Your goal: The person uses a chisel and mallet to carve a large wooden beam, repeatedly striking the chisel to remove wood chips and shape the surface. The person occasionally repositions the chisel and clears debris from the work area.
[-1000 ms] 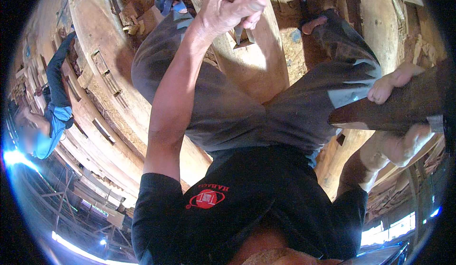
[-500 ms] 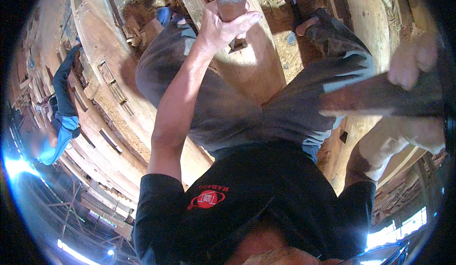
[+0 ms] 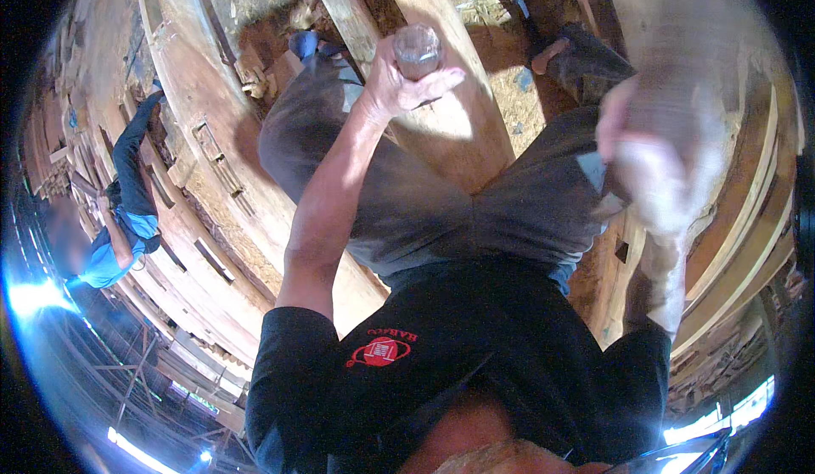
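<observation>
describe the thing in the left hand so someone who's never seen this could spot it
Start at the pale timber beam running up the middle of the picture, between the person's knees. Over it the left hand grips a chisel handle, a short round wooden stub seen end-on. Its battered, circular top sets it apart from the long, flat-faced timbers all around.

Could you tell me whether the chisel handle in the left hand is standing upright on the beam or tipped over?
Upright: the left hand wraps the chisel handle, whose round butt end faces the camera above the wooden beam. The blade is hidden.
</observation>
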`<state>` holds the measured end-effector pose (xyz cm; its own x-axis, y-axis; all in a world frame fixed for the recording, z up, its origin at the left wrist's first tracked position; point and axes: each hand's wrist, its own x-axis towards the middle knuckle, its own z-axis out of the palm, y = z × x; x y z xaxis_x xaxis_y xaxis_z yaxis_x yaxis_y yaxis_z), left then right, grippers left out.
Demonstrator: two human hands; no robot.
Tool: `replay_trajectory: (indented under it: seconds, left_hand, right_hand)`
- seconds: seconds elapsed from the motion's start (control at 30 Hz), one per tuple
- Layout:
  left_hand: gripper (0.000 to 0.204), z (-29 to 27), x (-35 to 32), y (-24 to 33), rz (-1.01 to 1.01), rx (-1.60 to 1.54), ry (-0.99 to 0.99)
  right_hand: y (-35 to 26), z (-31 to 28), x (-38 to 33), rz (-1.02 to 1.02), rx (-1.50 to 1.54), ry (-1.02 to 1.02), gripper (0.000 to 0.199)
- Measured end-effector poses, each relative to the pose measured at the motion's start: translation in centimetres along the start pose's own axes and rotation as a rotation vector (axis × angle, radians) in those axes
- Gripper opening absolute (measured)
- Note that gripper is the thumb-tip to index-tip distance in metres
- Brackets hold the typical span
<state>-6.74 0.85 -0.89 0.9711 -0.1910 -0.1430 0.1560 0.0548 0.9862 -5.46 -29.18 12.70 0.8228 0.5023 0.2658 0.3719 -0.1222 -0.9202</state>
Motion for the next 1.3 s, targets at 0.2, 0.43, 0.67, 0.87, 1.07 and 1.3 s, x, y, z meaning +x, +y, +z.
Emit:
replay_trajectory:
  seconds: [0.2, 0.43, 0.67, 0.87, 1.07, 1.3]
  left_hand:
    - [0.043, -3.0, 5.5, -3.2, -0.106, -0.005, 0.240]
    - [0.069, -1.9, 6.2, -0.6, 0.152, -0.251, -0.011]
    - [0.047, -1.1, 7.3, -2.3, 0.098, -0.282, -0.071]
    - [0.030, 0.2, 7.1, -1.7, -0.033, -0.185, -0.019]
    - [0.033, 0.9, 7.5, 0.1, -0.130, 0.032, -0.007]
    - [0.033, 2.2, 8.0, 1.0, -0.127, 0.094, -0.075]
  right_hand:
    - [0.7, 1.4, -1.2, 0.650, -0.202, -0.109, 0.071]
    - [4.0, 2.7, -6.5, 0.907, 0.038, 0.328, 0.071]
    - [4.9, 2.7, -4.0, 0.990, 0.050, 0.453, 0.070]
    - [4.4, 1.2, -1.8, 0.883, -0.034, 0.421, 0.041]
    - [3.5, -1.2, -0.3, 0.688, -0.080, 0.510, 0.042]
    - [2.0, -2.0, 0.0, 0.737, -0.037, 0.219, 0.059]
